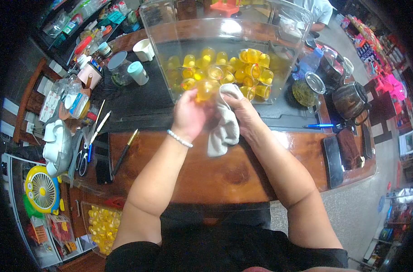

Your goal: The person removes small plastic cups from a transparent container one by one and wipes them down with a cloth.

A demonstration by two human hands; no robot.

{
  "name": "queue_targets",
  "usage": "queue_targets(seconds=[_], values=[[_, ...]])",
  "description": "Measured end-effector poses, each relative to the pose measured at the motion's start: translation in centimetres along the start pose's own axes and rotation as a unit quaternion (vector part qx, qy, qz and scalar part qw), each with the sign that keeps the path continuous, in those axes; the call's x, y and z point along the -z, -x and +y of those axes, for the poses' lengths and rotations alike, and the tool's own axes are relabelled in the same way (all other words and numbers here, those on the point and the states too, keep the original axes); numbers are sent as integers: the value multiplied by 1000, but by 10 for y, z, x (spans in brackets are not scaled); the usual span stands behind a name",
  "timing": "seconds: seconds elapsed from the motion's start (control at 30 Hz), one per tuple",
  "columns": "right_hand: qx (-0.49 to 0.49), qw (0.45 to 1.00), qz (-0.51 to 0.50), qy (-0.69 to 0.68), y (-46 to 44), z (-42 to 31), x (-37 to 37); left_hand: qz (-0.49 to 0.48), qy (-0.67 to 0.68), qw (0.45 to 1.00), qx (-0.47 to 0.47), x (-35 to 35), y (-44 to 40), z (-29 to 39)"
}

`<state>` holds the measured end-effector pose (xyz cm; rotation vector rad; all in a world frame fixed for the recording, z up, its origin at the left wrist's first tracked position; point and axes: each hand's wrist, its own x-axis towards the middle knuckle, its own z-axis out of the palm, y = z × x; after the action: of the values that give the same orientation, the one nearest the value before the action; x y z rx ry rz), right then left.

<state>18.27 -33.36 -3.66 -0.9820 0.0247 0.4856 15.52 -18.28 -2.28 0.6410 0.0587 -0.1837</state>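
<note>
My left hand, with a beaded bracelet at the wrist, is closed round a yellow see-through capsule, slightly blurred. Close to it on the right, my right hand grips a pale grey cloth that hangs down over the wooden table edge. The cloth's upper part is beside the capsule; whether they touch I cannot tell. Just beyond both hands stands a clear plastic box, with several similar yellow capsules heaped inside on its floor.
To the left are a white mug, a lidded cup, scissors and a pen. A glass teapot, dark kettle and phone lie right. Below left, another container holds yellow capsules. A person's sleeve shows behind.
</note>
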Motion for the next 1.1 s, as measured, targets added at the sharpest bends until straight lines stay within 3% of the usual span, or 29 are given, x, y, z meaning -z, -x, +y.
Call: queue_targets(seconds=[0.2,0.4,0.53,0.67,0.77,0.8,0.9,0.97,1.07,1.1], values=[[-17,1000,0,-2,1,-3,0,71,-73,993,-63,5,4,4],[-13,998,-35,-58,1,0,1,45,-101,992,-54,8,6,-3],[4,999,-9,-34,-8,5,2,71,-19,997,-39,13,0,2],[-15,998,-6,-54,-3,-2,-3,-26,119,992,30,13,8,11],[-28,998,-3,-57,2,-4,-4,-20,-4,999,47,-16,34,22],[-37,998,-6,-47,1,-4,-1,-3,-116,993,17,-22,49,29],[-49,997,-14,-62,1,-3,1,43,-366,924,-100,-11,112,64],[-42,997,-18,-68,-3,0,6,174,-452,857,-176,12,165,96],[-29,996,-20,-77,-2,-2,3,448,-555,670,-207,79,260,145],[-25,996,-22,-81,-2,0,3,468,-594,600,-262,160,309,175]])
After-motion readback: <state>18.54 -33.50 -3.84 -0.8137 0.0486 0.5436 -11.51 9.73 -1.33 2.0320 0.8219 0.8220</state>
